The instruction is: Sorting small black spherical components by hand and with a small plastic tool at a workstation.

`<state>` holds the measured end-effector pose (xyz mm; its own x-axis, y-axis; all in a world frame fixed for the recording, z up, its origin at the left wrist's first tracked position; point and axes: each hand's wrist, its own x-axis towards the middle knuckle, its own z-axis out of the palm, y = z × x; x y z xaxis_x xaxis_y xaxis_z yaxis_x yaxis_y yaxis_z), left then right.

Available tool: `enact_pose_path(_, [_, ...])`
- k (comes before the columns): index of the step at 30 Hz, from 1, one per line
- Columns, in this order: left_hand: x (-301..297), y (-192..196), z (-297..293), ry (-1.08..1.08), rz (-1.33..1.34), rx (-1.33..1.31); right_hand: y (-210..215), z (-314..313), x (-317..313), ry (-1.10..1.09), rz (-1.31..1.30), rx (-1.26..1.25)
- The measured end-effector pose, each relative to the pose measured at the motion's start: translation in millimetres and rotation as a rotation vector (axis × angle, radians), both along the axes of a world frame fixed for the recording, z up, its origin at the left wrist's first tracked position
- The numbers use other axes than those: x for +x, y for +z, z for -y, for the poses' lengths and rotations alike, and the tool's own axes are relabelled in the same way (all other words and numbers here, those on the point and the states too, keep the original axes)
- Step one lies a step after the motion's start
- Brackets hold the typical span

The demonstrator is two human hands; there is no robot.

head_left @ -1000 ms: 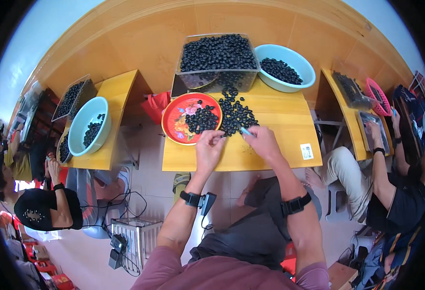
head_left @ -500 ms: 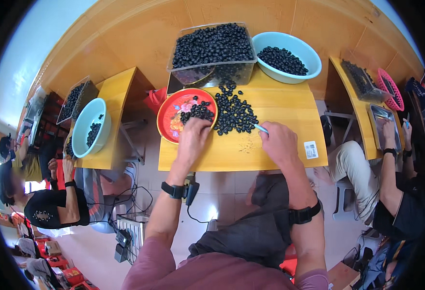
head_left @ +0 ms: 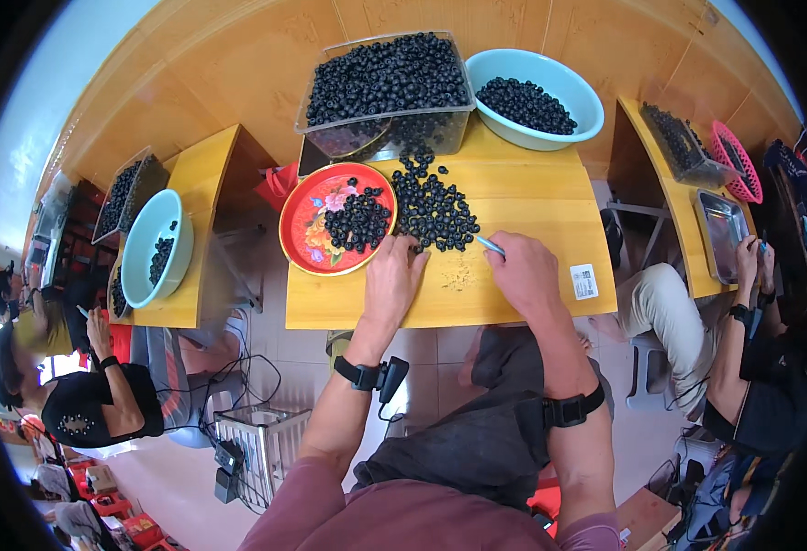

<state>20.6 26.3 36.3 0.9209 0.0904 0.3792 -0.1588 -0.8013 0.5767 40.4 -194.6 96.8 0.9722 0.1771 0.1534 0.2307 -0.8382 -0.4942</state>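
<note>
Small, round, glossy black pieces like berries or beads lie in a loose pile on the yellow table. At the pile's near left edge is my left hand, its fingers curled down onto one black piece and partly hiding it. My right hand is closed around a slim light-blue tool, which points left toward the pile; its tip is too small to make out. To the left, a red round tray with a flower pattern holds a heap of the black pieces.
A clear plastic bin full of black pieces stands at the back, beside a light-blue basin with more. Small crumbs lie near the table's front edge, and a white label at the right. People sit at tables on both sides.
My left hand has left the heap in the red tray and moved right and down to the pile's near edge. My right hand keeps the blue tool at nearly the same place.
</note>
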Motion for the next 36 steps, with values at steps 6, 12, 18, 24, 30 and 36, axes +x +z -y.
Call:
enact_pose_path(6, [-0.4,-2.5,-0.1,-0.013,-0.009,-0.039,-3.5,-17.0,2.2,0.031,-0.023,0.002])
enact_pose_path(12, [-8.2,-7.6,7.0,-0.05,0.016,-0.113,-40.7,-34.7,0.4,0.048,0.063,0.162])
enact_pose_path(18, [-6.5,-9.6,15.4,-0.067,-0.057,-0.619,-43.4,-46.5,-7.4,0.109,0.218,0.196])
enact_pose_path(24, [-6.9,-18.5,18.1,-0.034,-0.112,-1.055,-55.4,-39.6,-6.9,0.076,0.372,0.199])
enact_pose_path(30, [-5.6,-24.8,15.3,-0.102,-0.058,-0.92,-67.9,-33.3,-7.8,0.123,0.432,0.139])
enact_pose_path(36, [-6.3,-19.8,18.2,-0.122,-0.131,-0.983,-61.3,-35.1,-11.0,0.204,0.495,0.086])
